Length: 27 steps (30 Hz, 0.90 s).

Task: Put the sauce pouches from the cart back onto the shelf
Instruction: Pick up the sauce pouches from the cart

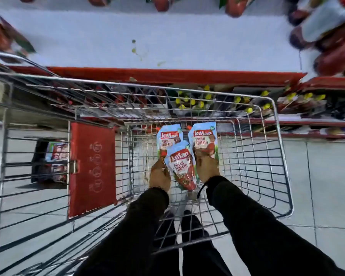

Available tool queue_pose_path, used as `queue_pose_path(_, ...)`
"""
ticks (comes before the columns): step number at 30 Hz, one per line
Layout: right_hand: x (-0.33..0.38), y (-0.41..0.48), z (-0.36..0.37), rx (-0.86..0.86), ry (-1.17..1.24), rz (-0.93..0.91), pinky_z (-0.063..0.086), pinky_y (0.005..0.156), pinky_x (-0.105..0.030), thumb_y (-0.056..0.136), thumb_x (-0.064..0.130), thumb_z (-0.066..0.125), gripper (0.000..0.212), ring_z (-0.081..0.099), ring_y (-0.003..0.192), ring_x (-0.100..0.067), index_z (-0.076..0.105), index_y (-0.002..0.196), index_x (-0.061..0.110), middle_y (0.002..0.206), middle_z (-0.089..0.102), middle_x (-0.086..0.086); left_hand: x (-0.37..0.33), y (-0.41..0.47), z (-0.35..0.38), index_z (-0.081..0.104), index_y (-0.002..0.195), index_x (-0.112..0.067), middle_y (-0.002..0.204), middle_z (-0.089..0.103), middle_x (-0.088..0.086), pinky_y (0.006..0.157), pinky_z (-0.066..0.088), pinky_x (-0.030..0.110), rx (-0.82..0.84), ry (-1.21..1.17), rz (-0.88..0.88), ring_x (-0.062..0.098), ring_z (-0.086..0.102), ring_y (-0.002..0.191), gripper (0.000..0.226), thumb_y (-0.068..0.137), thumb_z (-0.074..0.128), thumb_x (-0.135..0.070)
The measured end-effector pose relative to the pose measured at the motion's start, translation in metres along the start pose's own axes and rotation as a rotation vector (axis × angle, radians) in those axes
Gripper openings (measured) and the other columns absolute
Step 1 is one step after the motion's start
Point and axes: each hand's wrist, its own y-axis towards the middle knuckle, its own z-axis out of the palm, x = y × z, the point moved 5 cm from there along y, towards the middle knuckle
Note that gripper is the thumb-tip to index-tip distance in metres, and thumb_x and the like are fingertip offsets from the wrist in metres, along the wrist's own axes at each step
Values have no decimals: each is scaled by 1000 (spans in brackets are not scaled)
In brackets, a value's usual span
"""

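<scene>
Three tomato sauce pouches lie on the floor of the wire cart [275, 148]. My left hand [160, 176] grips the bottom of the left pouch [168, 139]. My right hand [206, 168] is closed on the lower part of the right pouch [204, 138]. Between my hands the middle pouch [182, 168] lies free, overlapping the left one. The white shelf [167, 40] with a red front edge runs across the top, just beyond the cart.
Red sauce packs stand along the shelf's back and at its right end [331, 36]. Lower shelves hold yellow-capped bottles [199, 102]. The cart's red child-seat flap [92, 168] is to the left, and another pack [57, 154] shows behind it.
</scene>
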Motion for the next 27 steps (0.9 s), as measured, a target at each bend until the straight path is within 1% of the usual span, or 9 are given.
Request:
queue_pose_path(2, -2, 11, 6, 21, -3, -4, 35, 65, -30, 97, 9, 44, 31, 65, 87, -40, 58, 125, 8, 99, 70, -24, 9, 10, 9, 57, 135, -6, 133, 63, 20, 100, 49, 39, -14, -20, -76, 38, 60, 117, 36, 101, 46, -13)
queue_pose_path(5, -2, 26, 14, 92, 48, 13, 44, 74, -31, 97, 9, 42, 33, 64, 97, -38, 55, 128, 9, 110, 69, -21, 21, 21, 20, 57, 131, -7, 124, 67, 21, 89, 50, 37, -29, -54, -173, 39, 63, 110, 34, 102, 46, -19)
queue_pose_path(8, -7, 33, 15, 114, 62, 53, 50, 90, -35, 98, 12, 44, 32, 62, 108, -37, 58, 127, 6, 120, 67, -20, 23, 24, 21, 59, 125, -5, 118, 69, 22, 96, 52, 40, -22, -146, -216, 39, 65, 111, 29, 99, 50, -15)
queue_pose_path(13, -19, 25, 6, 63, 127, 49, 53, 87, -33, 95, 13, 56, 19, 68, 100, -32, 72, 104, 7, 111, 74, -14, 30, 23, 20, 61, 124, -4, 120, 68, 23, 101, 53, 49, 21, -221, -261, 40, 65, 113, 29, 95, 56, -8)
queue_pose_path(16, -23, 10, 1, 63, 181, 77, 54, 89, -36, 93, 17, 61, 15, 69, 99, -28, 73, 99, 12, 105, 76, -10, 31, 11, 16, 60, 118, -1, 112, 70, 24, 95, 57, 51, 5, -371, -292, 41, 68, 104, 24, 95, 58, -7)
queue_pose_path(20, -17, -13, -11, 35, 256, 74, 55, 89, -35, 93, 21, 62, 12, 70, 94, -20, 72, 95, 17, 100, 77, -2, 17, -14, -1, 60, 92, -11, 103, 72, 25, 88, 59, 52, -38, -447, -224, 39, 69, 95, 6, 93, 59, -5)
queue_pose_path(22, -9, -23, -20, 13, 312, 64, 56, 90, -39, 94, 18, 62, 10, 70, 89, -16, 71, 94, 16, 95, 76, 1, 8, -22, -15, 55, 79, -19, 97, 69, 21, 85, 55, 47, -49, -504, -210, 32, 63, 88, 25, 91, 59, 2)
queue_pose_path(24, 3, -35, -32, -2, 379, 49, 57, 89, -42, 93, 15, 61, 9, 70, 87, -13, 71, 95, 13, 89, 75, 4, -3, -31, -32, 55, 80, -17, 93, 64, 17, 82, 50, 43, -60, -541, -157, 27, 58, 87, 25, 91, 59, 6)
queue_pose_path(27, 28, -51, -54, -63, 392, -33, 57, 89, -36, 93, 14, 61, 10, 66, 79, -1, 70, 97, 15, 79, 67, 18, -23, -46, -60, 58, 87, -14, 89, 65, 12, 87, 52, 41, -91, -494, -52, 26, 61, 87, 17, 92, 59, 2)
